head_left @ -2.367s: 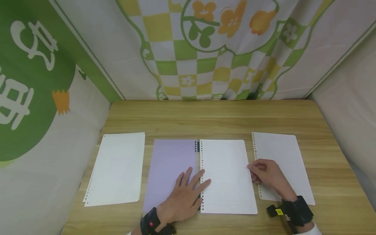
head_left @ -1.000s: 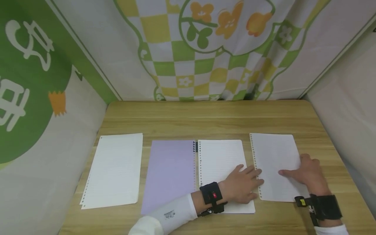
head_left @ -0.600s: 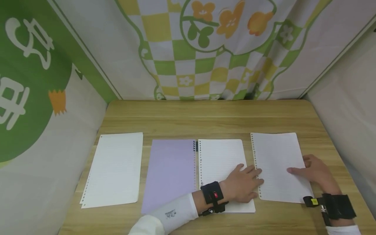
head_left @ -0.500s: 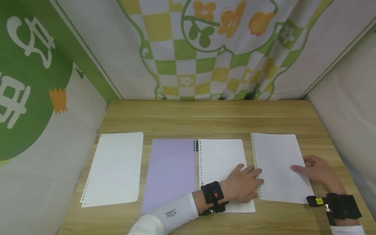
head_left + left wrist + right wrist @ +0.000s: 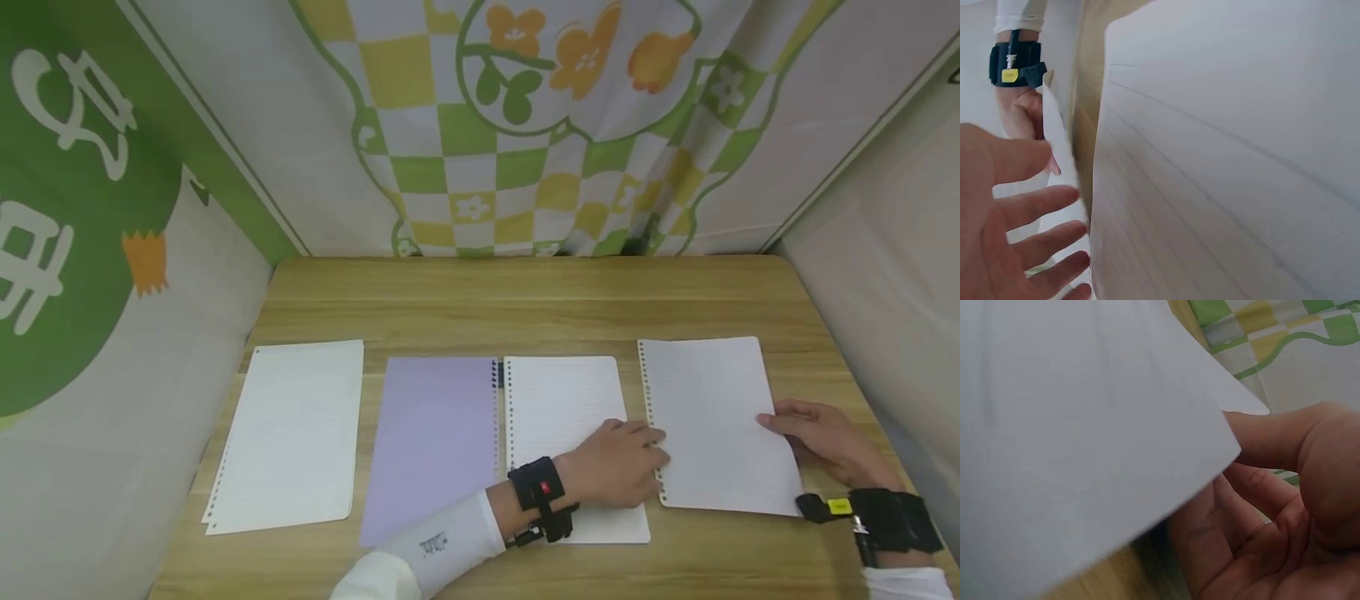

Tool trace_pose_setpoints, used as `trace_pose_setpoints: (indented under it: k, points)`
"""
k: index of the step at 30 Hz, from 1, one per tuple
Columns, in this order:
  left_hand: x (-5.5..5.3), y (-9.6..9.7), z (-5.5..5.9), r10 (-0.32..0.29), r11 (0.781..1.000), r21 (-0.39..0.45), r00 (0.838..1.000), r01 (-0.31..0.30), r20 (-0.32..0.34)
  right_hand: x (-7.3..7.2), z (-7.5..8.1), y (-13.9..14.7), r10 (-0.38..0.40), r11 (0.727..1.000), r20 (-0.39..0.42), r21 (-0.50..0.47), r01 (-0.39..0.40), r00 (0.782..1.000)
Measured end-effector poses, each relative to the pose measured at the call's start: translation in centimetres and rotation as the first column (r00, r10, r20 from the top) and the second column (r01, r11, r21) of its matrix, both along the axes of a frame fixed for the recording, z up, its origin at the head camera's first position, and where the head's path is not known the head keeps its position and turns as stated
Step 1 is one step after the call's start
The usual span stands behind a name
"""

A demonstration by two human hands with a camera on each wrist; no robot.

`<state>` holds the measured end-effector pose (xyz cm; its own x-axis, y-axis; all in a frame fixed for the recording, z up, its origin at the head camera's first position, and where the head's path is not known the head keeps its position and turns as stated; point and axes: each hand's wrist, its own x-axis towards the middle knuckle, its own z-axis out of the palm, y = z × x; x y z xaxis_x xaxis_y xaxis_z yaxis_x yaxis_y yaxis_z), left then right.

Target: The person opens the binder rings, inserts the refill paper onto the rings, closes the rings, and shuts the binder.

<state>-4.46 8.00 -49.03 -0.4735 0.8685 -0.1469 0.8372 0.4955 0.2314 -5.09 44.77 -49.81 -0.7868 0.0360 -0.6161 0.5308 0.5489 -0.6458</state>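
A loose white lined sheet [image 5: 708,425] with punched holes along its left edge lies at the right of the table. My right hand [image 5: 836,442] pinches its right edge, thumb on top and fingers beneath; in the right wrist view the sheet [image 5: 1097,437] is raised off the table there. My left hand [image 5: 615,462] lies over the lined page [image 5: 562,392] of an open notebook, its fingertips at the sheet's holed edge. In the left wrist view those fingers [image 5: 1047,200] are mostly straight and spread, thumb apart. The notebook's left side is a purple cover [image 5: 431,433].
Several white punched sheets [image 5: 288,433] lie slightly fanned at the left of the wooden table [image 5: 525,300]. A dark binding piece [image 5: 501,375] shows between cover and page. A patterned curtain [image 5: 495,167] hangs behind the table.
My left hand has moved from the notebook's middle to the loose sheet's left edge. My right hand has gone from the notebook page to the sheet's right edge, lifting it.
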Motion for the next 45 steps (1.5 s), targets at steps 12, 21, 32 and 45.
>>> trace_pose_setpoints:
  k: [12,21,32,45]
  points:
    - [-2.3,-0.9,-0.8,0.226,0.716,0.309,0.627,-0.626,0.746,1.0,0.6,-1.9,-0.09,0.99,-0.04,-0.111,0.085,0.995]
    - [-3.6,-2.4,-1.4,0.151,0.587,0.188,0.335,-0.788,0.93,1.7,0.5,-5.5,-0.036,0.987,-0.129,-0.162,0.014,0.991]
    - [-2.5,-5.5,-1.7,0.354,0.578,0.132,0.393,-0.806,0.849,2.5,1.5,-9.7,0.006,0.984,-0.158,-0.177,-0.035,0.987]
    - [-0.7,-11.5,-0.9,0.365,0.417,0.177,0.343,-0.892,0.865,2.0,1.5,-15.5,0.041,0.999,-0.214,-0.022,-0.047,0.976]
